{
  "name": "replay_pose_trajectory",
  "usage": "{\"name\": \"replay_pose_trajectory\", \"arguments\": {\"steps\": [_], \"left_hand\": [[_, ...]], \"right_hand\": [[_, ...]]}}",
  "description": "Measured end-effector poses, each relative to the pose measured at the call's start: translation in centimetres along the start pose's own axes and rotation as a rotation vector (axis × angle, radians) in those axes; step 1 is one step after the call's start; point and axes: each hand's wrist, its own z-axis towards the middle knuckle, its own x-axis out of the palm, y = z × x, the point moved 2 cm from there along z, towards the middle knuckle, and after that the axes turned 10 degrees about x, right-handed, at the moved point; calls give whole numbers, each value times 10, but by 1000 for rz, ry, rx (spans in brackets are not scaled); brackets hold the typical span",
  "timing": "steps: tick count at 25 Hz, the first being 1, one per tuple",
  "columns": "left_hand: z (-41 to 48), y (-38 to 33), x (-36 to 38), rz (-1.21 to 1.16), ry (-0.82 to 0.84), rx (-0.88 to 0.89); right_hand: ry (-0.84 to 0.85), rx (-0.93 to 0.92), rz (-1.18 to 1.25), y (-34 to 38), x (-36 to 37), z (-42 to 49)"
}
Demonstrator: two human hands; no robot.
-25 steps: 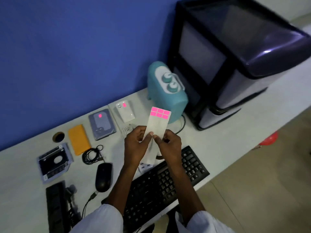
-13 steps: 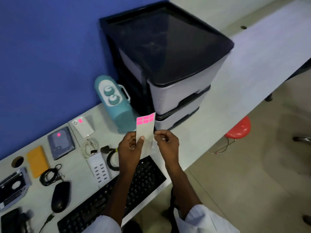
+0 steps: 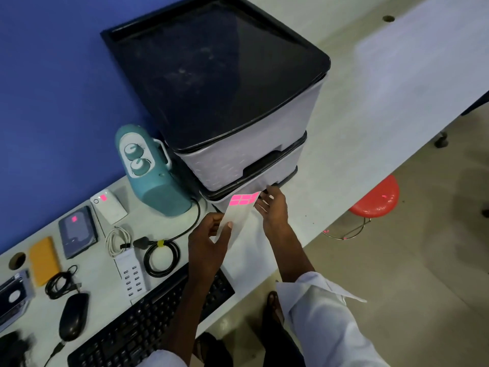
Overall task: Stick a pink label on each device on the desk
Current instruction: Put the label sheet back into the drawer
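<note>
My left hand pinches a white backing sheet by its lower part; a few pink labels remain at its top. My right hand is beside the sheet's top edge with its fingers spread, against the lower drawer of the grey drawer unit. Whether a label sticks to a fingertip I cannot tell. The white device and the hard drive each carry a pink label. No label shows on the teal speaker, yellow device, mouse, keyboard or white USB hub.
A coiled black cable, a white cable and a thin black cable lie among the devices. A drive caddy sits at the left edge. A red stool stands on the floor beyond the desk's front edge.
My view swung to the right and closer to the drawer unit. My right hand let go of the sheet and moved out to the lower drawer; my left hand still holds the sheet.
</note>
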Motion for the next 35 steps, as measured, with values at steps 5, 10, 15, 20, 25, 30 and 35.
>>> {"name": "replay_pose_trajectory", "arguments": {"steps": [5,10,15,20,25,30,35], "left_hand": [[1,-9,5,48,10,74],[11,-49,9,165,39,209],[41,-94,9,253,13,386],[66,-113,30,397,131,538],[81,-82,83,642,447,380],[99,-52,120,673,547,236],[118,-24,139,673,647,123]], "right_hand": [[32,72,140,5,-1,5],[31,78,125,-4,-25,2],[10,111,192,-17,-69,-11],[-19,106,242,-20,-94,-27],[-15,95,216,-18,-97,-31],[-18,104,229,-20,-100,-23],[-12,93,229,-22,-99,-15]]}}
